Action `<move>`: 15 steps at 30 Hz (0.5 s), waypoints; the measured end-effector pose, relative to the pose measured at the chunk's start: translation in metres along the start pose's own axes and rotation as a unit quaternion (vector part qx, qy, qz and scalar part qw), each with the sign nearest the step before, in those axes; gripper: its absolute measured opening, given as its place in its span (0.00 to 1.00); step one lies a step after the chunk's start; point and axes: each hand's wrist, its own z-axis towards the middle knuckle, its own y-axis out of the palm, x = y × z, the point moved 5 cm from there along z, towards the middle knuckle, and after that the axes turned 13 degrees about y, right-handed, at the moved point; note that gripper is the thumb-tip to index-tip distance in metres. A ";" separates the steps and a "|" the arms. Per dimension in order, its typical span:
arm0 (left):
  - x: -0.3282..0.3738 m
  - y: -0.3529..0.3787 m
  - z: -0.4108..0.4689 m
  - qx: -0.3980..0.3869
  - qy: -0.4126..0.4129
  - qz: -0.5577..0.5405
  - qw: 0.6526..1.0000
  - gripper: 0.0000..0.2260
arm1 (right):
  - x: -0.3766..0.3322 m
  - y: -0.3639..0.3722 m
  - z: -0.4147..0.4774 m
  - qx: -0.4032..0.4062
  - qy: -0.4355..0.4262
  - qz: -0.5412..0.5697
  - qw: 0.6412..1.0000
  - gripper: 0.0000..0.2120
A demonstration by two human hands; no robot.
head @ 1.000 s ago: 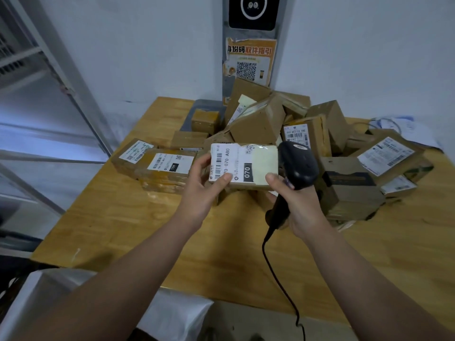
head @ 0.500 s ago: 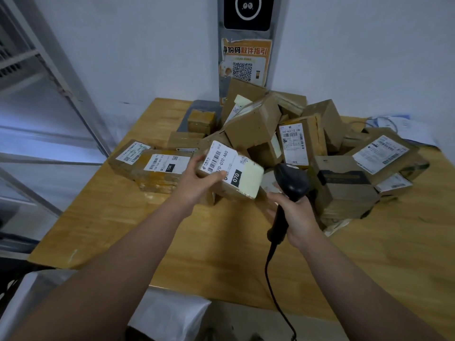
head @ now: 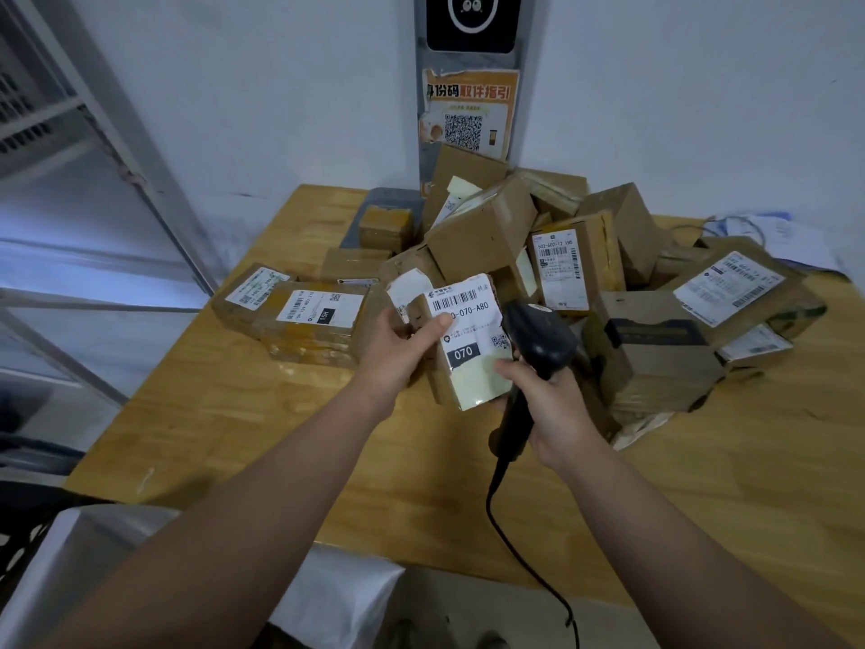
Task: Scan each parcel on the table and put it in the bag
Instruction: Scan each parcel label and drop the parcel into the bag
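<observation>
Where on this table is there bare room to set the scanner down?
Bare table runs along the near edge, between the parcel pile and the white bag, on both sides of the arms. Back and middle are crowded.

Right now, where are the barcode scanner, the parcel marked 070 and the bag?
barcode scanner [head: 538,341]: head view, on its black head.
parcel marked 070 [head: 468,316]: head view, on its white shipping label.
bag [head: 337,601]: head view, on its white material near the bottom of the picture.
</observation>
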 end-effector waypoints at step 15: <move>-0.031 -0.015 -0.006 -0.058 -0.032 0.083 0.994 0.36 | -0.027 -0.013 -0.008 0.038 -0.064 -0.211 0.975 0.04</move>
